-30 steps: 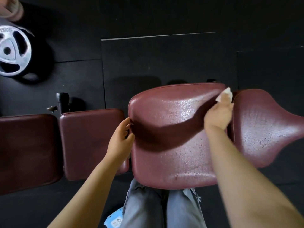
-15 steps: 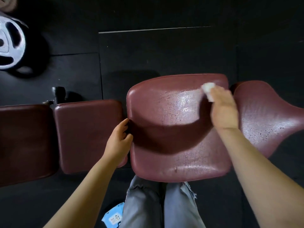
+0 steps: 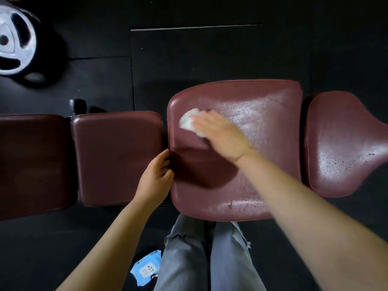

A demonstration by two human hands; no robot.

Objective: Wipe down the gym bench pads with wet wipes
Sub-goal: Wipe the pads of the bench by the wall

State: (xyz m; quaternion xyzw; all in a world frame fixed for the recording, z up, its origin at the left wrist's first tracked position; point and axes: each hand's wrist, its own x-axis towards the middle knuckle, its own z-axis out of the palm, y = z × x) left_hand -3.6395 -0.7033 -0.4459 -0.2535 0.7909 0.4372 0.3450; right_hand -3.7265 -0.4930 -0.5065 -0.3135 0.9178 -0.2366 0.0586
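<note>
- The white wet wipe (image 3: 190, 121) lies on the far left part of the wide dark-red bench pad (image 3: 262, 143), under the fingertips of the right hand (image 3: 220, 133).
- The right hand presses the wipe flat against the pad with its fingers stretched out straight; part of the wipe is hidden below the fingers.
- This pad is shiny and wet on its far and right areas, while a dark shadow of the arm covers its near left part.
- The left hand (image 3: 155, 179) holds the left edge of the same pad, its fingers curled around the edge in the gap next to the neighbouring pad.
- Just beside it on the left there is a smaller square pad (image 3: 117, 158), and further left one more pad (image 3: 33, 162), cut by the picture border.
- On the right, apart by a narrow gap, stands a curved pad (image 3: 344, 148) with a glossy surface.
- Below the wide pad the legs in grey jeans (image 3: 201, 259) are visible.
- A blue pack of wipes (image 3: 147, 269) lies on the black floor (image 3: 210, 55), near the left leg.
- A silver weight plate (image 3: 14, 40) lies on the floor at the far left corner, well apart from the bench.
</note>
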